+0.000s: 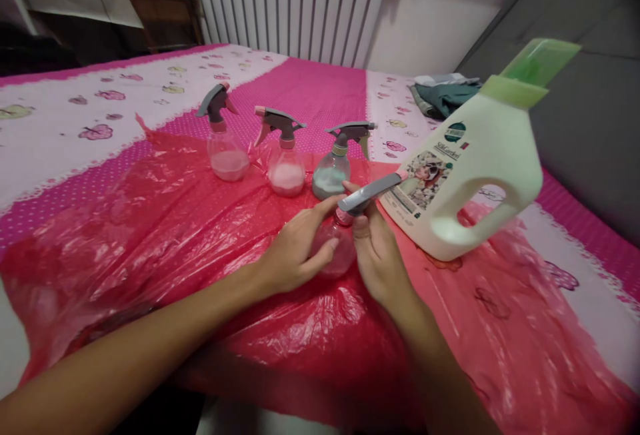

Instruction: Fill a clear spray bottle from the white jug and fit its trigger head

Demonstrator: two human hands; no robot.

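A clear pink spray bottle (pixel 336 258) with a grey trigger head stands on the red plastic sheet (pixel 210 235) in front of me. My left hand (pixel 300 248) is wrapped round its left side, the thumb across the body. From the right, my right hand (pixel 377 248) grips the neck just under the trigger head, which points right. Behind it stand a greenish spray bottle (pixel 330 175) and two pink ones, a middle spray bottle (pixel 287 172) and a left spray bottle (pixel 229 158), each partly filled. Close by on the right is a large white detergent jug (pixel 475 168) with a green cap.
The sheet lies over a bed with a pink and white patterned cover (pixel 325 88). Folded clothes (pixel 445 95) lie behind the jug, beside a grey headboard (pixel 575 42). A white radiator (pixel 285 8) lines the wall, and a desk (pixel 85 5) is at the far left.
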